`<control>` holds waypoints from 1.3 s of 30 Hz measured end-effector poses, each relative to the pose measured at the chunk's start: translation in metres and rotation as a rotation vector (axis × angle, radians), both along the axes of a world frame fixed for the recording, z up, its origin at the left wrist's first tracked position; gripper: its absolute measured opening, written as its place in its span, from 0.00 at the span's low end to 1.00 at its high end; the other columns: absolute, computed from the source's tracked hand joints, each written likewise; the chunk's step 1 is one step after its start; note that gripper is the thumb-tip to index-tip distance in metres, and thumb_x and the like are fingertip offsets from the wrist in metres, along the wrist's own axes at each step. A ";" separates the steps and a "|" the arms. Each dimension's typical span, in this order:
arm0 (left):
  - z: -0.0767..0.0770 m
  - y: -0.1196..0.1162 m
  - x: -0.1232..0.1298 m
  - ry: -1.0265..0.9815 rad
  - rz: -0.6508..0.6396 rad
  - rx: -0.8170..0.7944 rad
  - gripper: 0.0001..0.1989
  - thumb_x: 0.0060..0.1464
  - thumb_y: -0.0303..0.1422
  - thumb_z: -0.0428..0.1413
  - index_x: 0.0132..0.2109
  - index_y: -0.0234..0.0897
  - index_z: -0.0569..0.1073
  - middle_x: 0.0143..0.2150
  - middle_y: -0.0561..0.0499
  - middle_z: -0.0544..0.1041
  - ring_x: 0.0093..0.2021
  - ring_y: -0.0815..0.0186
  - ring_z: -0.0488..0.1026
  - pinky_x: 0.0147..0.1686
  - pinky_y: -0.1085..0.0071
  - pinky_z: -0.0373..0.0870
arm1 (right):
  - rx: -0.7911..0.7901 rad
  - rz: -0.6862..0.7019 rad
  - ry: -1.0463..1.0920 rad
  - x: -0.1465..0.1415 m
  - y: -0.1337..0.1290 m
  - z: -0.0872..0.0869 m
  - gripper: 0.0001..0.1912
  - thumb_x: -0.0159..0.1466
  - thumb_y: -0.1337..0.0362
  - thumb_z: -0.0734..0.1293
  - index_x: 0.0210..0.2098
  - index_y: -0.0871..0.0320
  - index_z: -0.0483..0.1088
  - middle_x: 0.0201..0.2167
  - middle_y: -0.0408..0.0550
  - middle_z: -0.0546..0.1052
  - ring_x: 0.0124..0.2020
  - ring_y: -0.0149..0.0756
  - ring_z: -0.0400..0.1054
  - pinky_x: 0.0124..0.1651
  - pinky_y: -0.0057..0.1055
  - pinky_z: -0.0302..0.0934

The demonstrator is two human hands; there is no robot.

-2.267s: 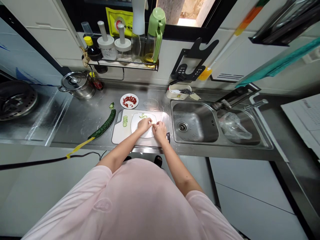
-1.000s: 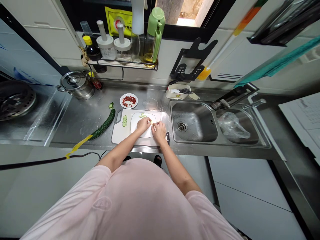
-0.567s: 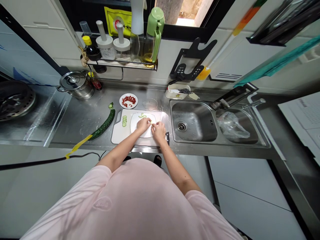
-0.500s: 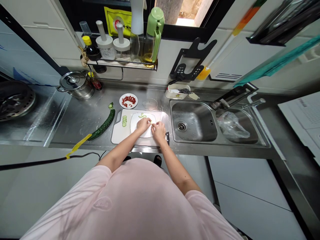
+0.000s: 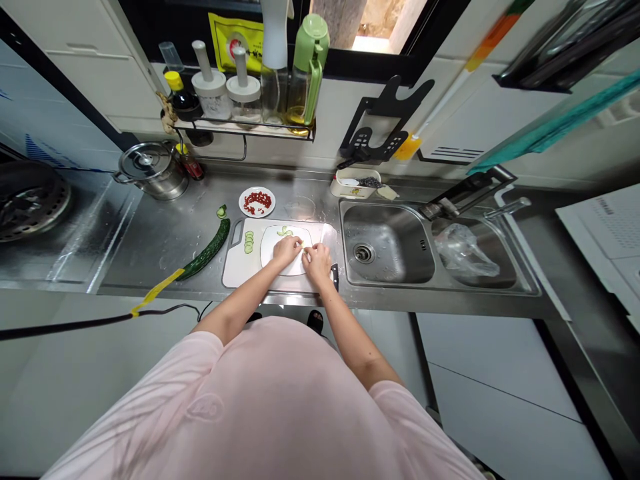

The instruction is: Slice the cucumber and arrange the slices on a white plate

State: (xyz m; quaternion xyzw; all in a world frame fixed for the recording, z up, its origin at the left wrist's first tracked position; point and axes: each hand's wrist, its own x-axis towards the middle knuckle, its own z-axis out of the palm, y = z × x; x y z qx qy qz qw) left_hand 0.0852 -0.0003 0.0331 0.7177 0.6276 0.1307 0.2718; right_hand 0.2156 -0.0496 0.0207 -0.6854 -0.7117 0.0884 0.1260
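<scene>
Over a white plate [image 5: 269, 257], my left hand [image 5: 287, 251] and my right hand [image 5: 317, 262] meet with fingertips pinched together. A small pale-green cucumber slice [image 5: 303, 245] shows between them, mostly covered by the fingers. More cucumber slices [image 5: 285, 231] lie at the plate's far side. The plate rests on a white cutting board [image 5: 235, 270], where an overlapping row of cucumber slices [image 5: 249, 243] lies to the left. Beside my right hand is a knife [image 5: 335, 274], its dark handle at the board's right edge and its blade partly hidden.
Left of the board lie a cucumber [image 5: 207, 252] and its cut end [image 5: 221, 211]. Behind it stands a small plate [image 5: 243, 205] of chopped red pieces. A double sink [image 5: 390, 273] is at right, a steel pot [image 5: 165, 187] at back left, a condiment shelf [image 5: 250, 128] above.
My hands stay almost in the same spot, with only a slight shift of the fingertips around the slice. Everything else stands as before.
</scene>
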 end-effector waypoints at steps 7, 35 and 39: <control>-0.002 0.000 -0.001 0.003 -0.003 0.001 0.11 0.54 0.35 0.53 0.43 0.43 0.74 0.39 0.50 0.74 0.40 0.66 0.70 0.40 0.73 0.63 | 0.010 -0.006 0.006 0.000 0.000 -0.001 0.13 0.64 0.59 0.60 0.42 0.54 0.73 0.45 0.52 0.64 0.46 0.42 0.53 0.42 0.33 0.51; -0.009 0.002 0.000 0.006 0.002 0.043 0.09 0.53 0.36 0.53 0.41 0.43 0.74 0.37 0.51 0.74 0.38 0.65 0.70 0.36 0.72 0.62 | 0.056 -0.019 0.069 -0.001 0.001 -0.008 0.12 0.63 0.61 0.61 0.41 0.54 0.74 0.45 0.52 0.64 0.46 0.44 0.53 0.42 0.34 0.51; -0.007 0.002 0.002 0.006 0.008 0.032 0.09 0.53 0.35 0.53 0.41 0.42 0.74 0.38 0.50 0.74 0.39 0.64 0.70 0.37 0.71 0.62 | 0.090 -0.021 0.065 -0.001 0.002 -0.007 0.12 0.62 0.61 0.61 0.40 0.54 0.74 0.45 0.52 0.65 0.46 0.44 0.53 0.44 0.36 0.50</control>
